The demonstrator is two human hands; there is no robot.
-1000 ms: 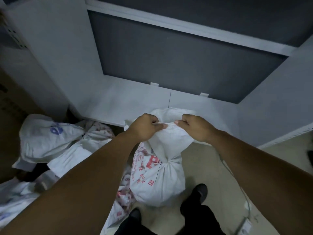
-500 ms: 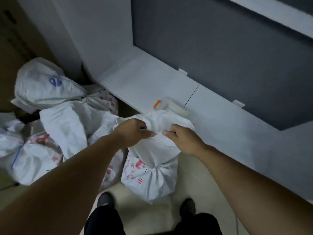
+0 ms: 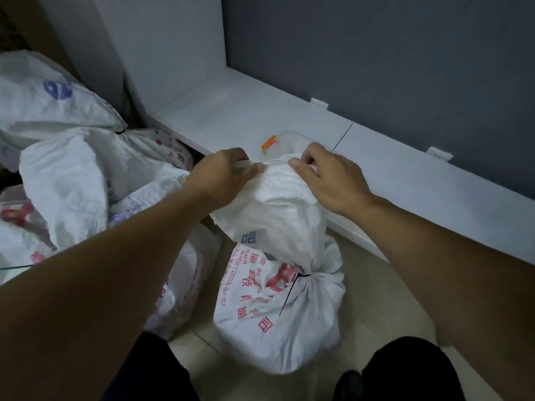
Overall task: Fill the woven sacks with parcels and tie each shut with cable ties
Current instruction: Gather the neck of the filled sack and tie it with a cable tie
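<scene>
Your left hand (image 3: 223, 175) and right hand (image 3: 324, 175) both clamp the sack's (image 3: 278, 302) loose top, above the cable tie (image 3: 295, 285) cinching its neck.

White woven sack (image 3: 278, 311) upright on floor, neck cinched w/ black cable tie (image 3: 292, 290)

The sack (image 3: 278, 308) below the fingers (image 3: 301, 163) is white with red printed characters, a small blue mark and a black cable tie (image 3: 292, 287). Beyond the fingers, an orange tab (image 3: 268, 142) lies on a white ledge (image 3: 289, 114) against a dark grey wall (image 3: 376, 53).
</scene>
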